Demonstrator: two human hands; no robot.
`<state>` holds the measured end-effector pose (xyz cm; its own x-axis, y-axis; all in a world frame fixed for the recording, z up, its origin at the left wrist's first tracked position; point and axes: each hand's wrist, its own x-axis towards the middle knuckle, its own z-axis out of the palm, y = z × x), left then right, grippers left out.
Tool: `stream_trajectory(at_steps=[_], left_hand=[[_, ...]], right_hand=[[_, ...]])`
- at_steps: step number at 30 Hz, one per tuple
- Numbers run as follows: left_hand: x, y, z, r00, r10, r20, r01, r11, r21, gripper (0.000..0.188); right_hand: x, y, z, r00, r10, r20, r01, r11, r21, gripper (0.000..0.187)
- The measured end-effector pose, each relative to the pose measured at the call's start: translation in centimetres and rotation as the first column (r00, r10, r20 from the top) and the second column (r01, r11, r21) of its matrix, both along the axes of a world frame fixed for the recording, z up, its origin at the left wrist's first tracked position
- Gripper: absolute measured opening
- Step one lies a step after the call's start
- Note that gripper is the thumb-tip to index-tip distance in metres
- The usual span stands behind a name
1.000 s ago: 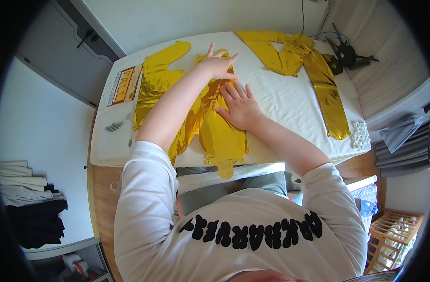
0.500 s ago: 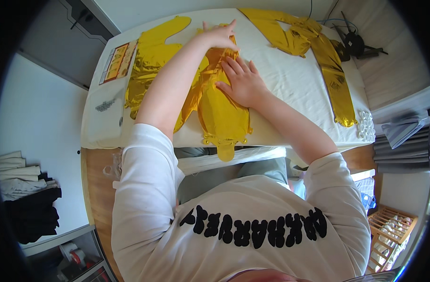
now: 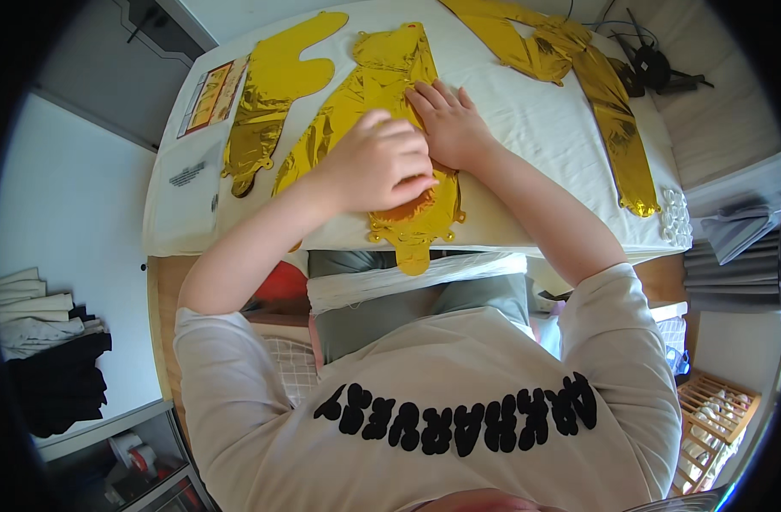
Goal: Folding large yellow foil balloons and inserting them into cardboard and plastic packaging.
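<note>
A flat gold foil balloon (image 3: 361, 81) lies spread on the white-covered table in front of me, its small round tab hanging over the near edge. My right hand (image 3: 452, 124) rests on the balloon's right side, fingers extended and palm down. Over the near half of the same balloon is my left hand (image 3: 380, 162), its fingers curled together. Whatever those fingers grip, if anything, is hidden beneath them. The foil under the left hand reflects orange. To the left lies a second gold foil balloon (image 3: 279, 81); a third gold foil balloon (image 3: 608, 128) stretches down the right side.
A printed picture sheet (image 3: 211, 98) and a clear plastic bag (image 3: 183, 192) lie along the left of the table (image 3: 510, 183). A black device with antennas (image 3: 651, 66) stands at the far right. Clear round plastic pieces (image 3: 676, 218) sit at the near right corner.
My left hand has come back from the balloon's far end to its near half, fingers now curled. The balloon's far part lies spread flatter. My right hand has shifted slightly.
</note>
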<state>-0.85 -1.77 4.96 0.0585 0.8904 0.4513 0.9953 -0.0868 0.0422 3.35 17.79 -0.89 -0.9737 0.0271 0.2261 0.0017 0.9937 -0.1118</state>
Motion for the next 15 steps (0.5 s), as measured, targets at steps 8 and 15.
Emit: stream_trajectory(at_steps=[8, 15], left_hand=[[0.8, 0.2, -1.8, 1.000, 0.007, 0.012, -0.006, 0.998, -0.058, 0.027], [1.1, 0.9, -2.2, 1.000, 0.010, -0.021, -0.011, 0.998, -0.063, 0.030]], right_hand=[[-0.5, 0.5, -0.2, 0.999, 0.018, -0.039, -0.019, 0.999, -0.029, 0.075], [-0.7, 0.5, 0.0, 1.000, 0.007, -0.012, -0.009, 0.991, -0.135, 0.077]])
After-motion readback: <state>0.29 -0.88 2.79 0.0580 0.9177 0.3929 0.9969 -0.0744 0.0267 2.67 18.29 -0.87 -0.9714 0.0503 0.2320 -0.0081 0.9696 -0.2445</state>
